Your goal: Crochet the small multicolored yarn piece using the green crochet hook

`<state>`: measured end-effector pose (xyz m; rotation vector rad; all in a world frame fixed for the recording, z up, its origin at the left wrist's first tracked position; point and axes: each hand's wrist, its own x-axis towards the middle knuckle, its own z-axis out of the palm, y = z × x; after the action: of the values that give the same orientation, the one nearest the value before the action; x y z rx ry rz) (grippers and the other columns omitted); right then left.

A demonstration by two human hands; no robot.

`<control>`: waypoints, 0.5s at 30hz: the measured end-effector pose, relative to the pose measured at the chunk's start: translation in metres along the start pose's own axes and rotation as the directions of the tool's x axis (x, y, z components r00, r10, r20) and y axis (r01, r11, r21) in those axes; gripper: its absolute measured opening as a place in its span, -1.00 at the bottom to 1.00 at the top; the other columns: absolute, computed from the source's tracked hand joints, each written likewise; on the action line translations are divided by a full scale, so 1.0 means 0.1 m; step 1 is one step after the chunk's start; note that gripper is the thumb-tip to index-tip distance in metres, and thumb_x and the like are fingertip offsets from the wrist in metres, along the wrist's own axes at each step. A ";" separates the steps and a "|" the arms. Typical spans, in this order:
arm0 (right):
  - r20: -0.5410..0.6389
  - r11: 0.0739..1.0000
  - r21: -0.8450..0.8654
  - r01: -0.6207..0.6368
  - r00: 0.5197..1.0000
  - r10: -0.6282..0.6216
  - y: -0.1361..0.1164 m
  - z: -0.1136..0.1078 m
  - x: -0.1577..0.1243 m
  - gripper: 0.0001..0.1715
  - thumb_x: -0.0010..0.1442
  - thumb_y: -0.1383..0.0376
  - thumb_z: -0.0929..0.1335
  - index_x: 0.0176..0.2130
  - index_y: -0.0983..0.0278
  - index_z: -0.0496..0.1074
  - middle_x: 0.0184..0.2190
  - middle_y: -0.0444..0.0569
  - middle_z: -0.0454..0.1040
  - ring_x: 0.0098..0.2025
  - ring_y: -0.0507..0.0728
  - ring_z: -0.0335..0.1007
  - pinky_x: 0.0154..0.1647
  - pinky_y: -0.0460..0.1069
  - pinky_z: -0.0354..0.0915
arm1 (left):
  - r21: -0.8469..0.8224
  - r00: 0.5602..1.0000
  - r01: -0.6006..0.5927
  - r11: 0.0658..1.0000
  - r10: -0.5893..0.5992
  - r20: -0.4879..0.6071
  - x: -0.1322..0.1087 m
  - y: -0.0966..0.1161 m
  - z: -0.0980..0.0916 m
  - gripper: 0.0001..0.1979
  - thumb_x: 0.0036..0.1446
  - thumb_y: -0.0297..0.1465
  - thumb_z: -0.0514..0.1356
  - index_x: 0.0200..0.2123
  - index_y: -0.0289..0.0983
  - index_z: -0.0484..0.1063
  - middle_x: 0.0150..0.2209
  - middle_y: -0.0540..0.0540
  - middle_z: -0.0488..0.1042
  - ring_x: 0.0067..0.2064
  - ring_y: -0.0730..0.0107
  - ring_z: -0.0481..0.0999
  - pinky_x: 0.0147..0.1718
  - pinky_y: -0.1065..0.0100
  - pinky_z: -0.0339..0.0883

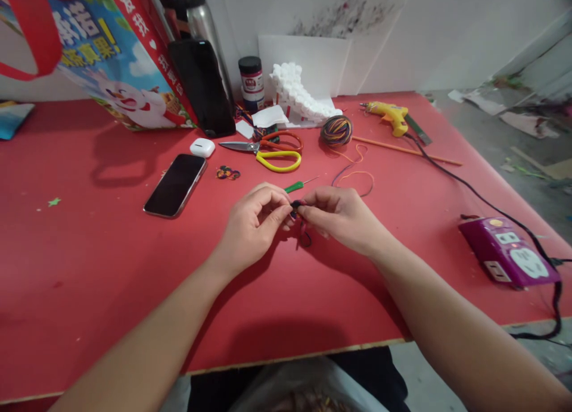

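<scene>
Between my two hands is a small dark, multicoloured piece of yarn work, with a loose yarn tail hanging below it. My left hand pinches its left side between thumb and fingers. On the right side, my right hand pinches it too; the fingers partly hide the piece. Just beyond the fingertips lies a green-handled crochet hook. A ball of multicoloured yarn rests farther back, its strand trailing on the table towards my right hand. A small multicoloured yarn piece lies to the left.
Scissors, a phone and a white earphone case lie on the red table. Behind stand a second phone, a jar and a gift bag. Rightward are a yellow glue gun, an orange stick and a purple power socket.
</scene>
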<state>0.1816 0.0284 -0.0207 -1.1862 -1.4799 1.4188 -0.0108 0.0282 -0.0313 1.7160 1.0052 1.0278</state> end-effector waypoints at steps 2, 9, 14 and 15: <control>-0.035 1.000 -0.020 -0.002 0.999 0.001 0.01 0.00 0.00 -0.85 0.07 0.24 0.40 -0.43 0.29 0.50 -0.64 -0.20 0.42 -0.65 -0.06 0.14 -0.62 -0.09 0.04 | 0.056 0.999 -0.027 0.998 0.026 0.022 0.00 0.02 -0.01 -0.83 0.37 -0.44 0.20 -0.34 -0.24 0.43 -0.20 -0.08 0.50 -0.24 0.37 0.53 -0.18 0.28 0.43; -0.092 0.994 -0.084 -0.075 0.993 0.067 0.04 0.00 -0.01 -0.84 -0.02 0.25 0.35 -0.52 0.28 0.48 -0.67 -0.17 0.38 -0.66 -0.06 0.10 -0.65 -0.10 -0.02 | -0.068 0.993 0.061 0.996 -0.053 0.106 0.03 0.02 -0.01 -0.79 0.37 -0.40 0.18 -0.38 -0.24 0.38 -0.19 -0.08 0.45 -0.19 0.35 0.50 -0.13 0.28 0.41; -0.045 0.994 -0.024 -0.107 0.993 0.106 -0.04 -0.01 -0.02 -0.81 0.02 0.21 0.37 -0.47 0.30 0.51 -0.71 -0.22 0.32 -0.69 -0.07 0.04 -0.67 -0.09 -0.07 | -0.239 0.982 0.187 0.953 -0.172 0.085 0.03 -0.01 -0.01 -0.80 0.35 -0.32 0.24 -0.35 -0.24 0.41 -0.27 -0.04 0.49 -0.30 0.42 0.49 -0.25 0.34 0.41; -0.034 0.995 -0.004 -0.104 0.994 0.104 -0.06 -0.01 -0.03 -0.80 0.04 0.20 0.38 -0.46 0.29 0.50 -0.72 -0.23 0.30 -0.69 -0.07 0.05 -0.66 -0.09 -0.07 | -0.252 0.977 0.211 0.945 -0.195 0.088 0.03 0.00 -0.02 -0.81 0.35 -0.31 0.24 -0.33 -0.24 0.41 -0.31 -0.03 0.49 -0.32 0.41 0.50 -0.26 0.34 0.42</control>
<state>0.1825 0.0265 -0.0146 -1.3017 -1.4179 1.4567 -0.0115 0.0313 -0.0301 1.3908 0.9404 0.9221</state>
